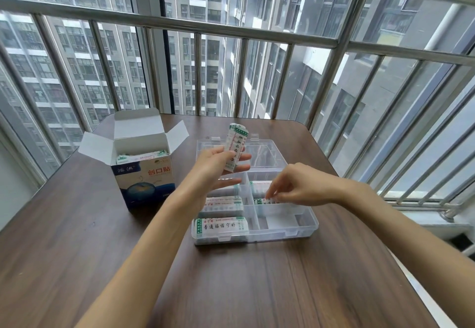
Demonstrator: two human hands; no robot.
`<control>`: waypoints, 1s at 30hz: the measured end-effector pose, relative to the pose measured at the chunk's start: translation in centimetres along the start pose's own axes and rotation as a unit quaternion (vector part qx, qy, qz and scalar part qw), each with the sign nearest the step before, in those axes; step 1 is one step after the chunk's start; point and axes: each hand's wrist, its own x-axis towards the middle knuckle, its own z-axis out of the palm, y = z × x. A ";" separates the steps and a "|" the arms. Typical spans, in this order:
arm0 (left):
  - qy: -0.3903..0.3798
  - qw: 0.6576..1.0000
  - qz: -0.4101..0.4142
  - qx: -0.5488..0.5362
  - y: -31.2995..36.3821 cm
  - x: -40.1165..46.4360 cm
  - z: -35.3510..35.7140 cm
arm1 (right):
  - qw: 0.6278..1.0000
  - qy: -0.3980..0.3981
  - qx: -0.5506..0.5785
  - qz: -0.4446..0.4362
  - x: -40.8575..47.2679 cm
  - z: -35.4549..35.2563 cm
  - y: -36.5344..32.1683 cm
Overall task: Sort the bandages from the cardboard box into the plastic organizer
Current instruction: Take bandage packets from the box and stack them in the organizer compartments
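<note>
Cardboard box (pixel 144 173) stands open at the desk's (pixel 77 250) left, bandages still inside. My left hand (pixel 218 167) holds a stack of bandages (pixel 235 147) upright over the plastic organizer (pixel 295 227), fingers loosely curled round it. My right hand (pixel 295 186) pinches a bandage strip (pixel 267 201) in a right-side compartment (placing in progress, I judge). Next: release it, then draw another from the stack. Left compartments already hold packs; the railing (pixel 257 34) stands clear behind.
</note>
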 end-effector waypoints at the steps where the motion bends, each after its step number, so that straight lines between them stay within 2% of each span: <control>1: -0.004 1.000 -0.007 -0.004 0.0 0.0 0.0 | 0.999 0.010 -0.045 -0.002 -0.1 -0.1 -0.4; 4: -0.016 0.999 -0.029 -0.008 0.0 0.0 0.0 | 0.979 0.049 -0.196 -0.023 -0.1 -0.3 -1.5; 7: -0.034 0.998 -0.032 0.044 0.1 -0.1 0.1 | 0.949 0.048 -0.306 -0.059 0.2 -0.5 -2.2; 9: -0.042 0.992 -0.020 0.116 0.0 0.0 0.0 | 0.932 0.040 -0.350 -0.081 0.3 -0.7 -2.5; 11: -0.050 0.987 -0.006 0.151 -0.2 0.1 -0.1 | 0.932 0.032 -0.350 -0.092 0.5 -0.9 -2.3; 14: -0.045 0.987 0.035 0.153 -0.2 0.0 -0.4 | 0.966 0.051 -0.246 -0.059 0.4 -1.2 -1.1; 16: -0.039 0.983 0.070 0.165 0.0 -0.1 -0.5 | 0.987 0.144 -0.072 -0.013 -0.1 -2.0 0.6; 18: -0.041 0.979 0.090 0.178 0.0 -0.1 -0.3 | 0.965 0.222 0.139 0.022 -0.9 -2.6 1.6; 20: -0.058 0.968 0.103 0.223 -0.5 -0.1 0.1 | 0.938 0.196 0.283 0.034 -1.4 -2.8 1.7; 21: -0.070 0.959 0.107 0.254 -0.9 0.1 0.5 | 0.943 0.164 0.290 0.022 -1.6 -2.7 1.7; 23: -0.094 0.940 0.111 0.309 -1.6 0.4 1.2 | 0.970 0.126 0.207 -0.014 -1.9 -2.1 1.7; 25: -0.107 0.921 0.116 0.356 -1.8 0.7 1.8 | 0.979 0.123 0.157 -0.041 -2.0 -1.6 1.9; 27: -0.114 0.906 0.121 0.388 -1.8 1.1 2.3 | 0.978 0.127 0.156 -0.056 -1.9 -1.1 2.1; 30: -0.137 0.894 0.109 0.412 -1.6 1.4 2.7 | 0.979 0.137 0.143 -0.043 -1.8 -0.7 2.4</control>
